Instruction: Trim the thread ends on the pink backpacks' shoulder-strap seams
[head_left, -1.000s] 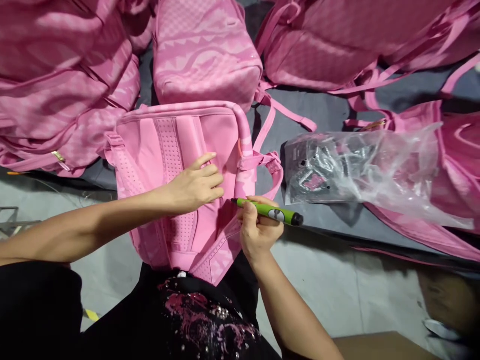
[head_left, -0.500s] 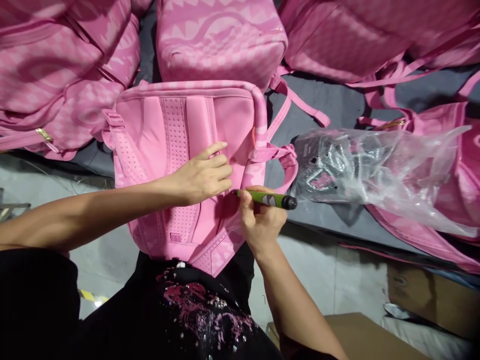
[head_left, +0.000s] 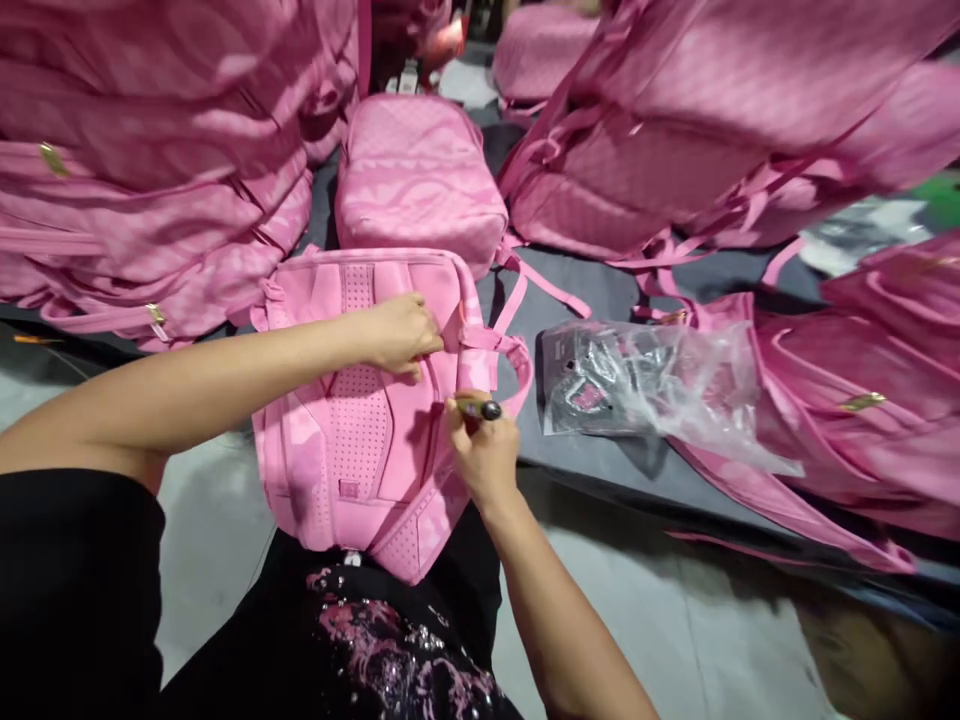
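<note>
A pink backpack [head_left: 360, 510] leans at the table's near edge, its padded back panel and shoulder straps facing me. My left hand [head_left: 405, 335] is curled closed over the right-hand shoulder strap [head_left: 411, 420]; the fingertips are partly hidden. In my right hand [head_left: 484, 455] is a green marker [head_left: 474, 408], its black end pointing right. The marker's other end is hidden by my fingers, close to the backpack's right side. A looped strap [head_left: 525, 365] hangs from that side, just above my right hand.
Beyond it stands another pink backpack [head_left: 420, 170]. Stacked pink bags rise at left [head_left: 172, 180] and at right [head_left: 675, 150]. A clear plastic bag [head_left: 637, 385] with dark contents lies on the grey tabletop [head_left: 562, 275], beside more pink bags [head_left: 892, 350].
My left hand has closed from a looser, extended-finger pose into a fist on the strap. The marker now points more toward me. The view has tilted up, showing more stacked bags.
</note>
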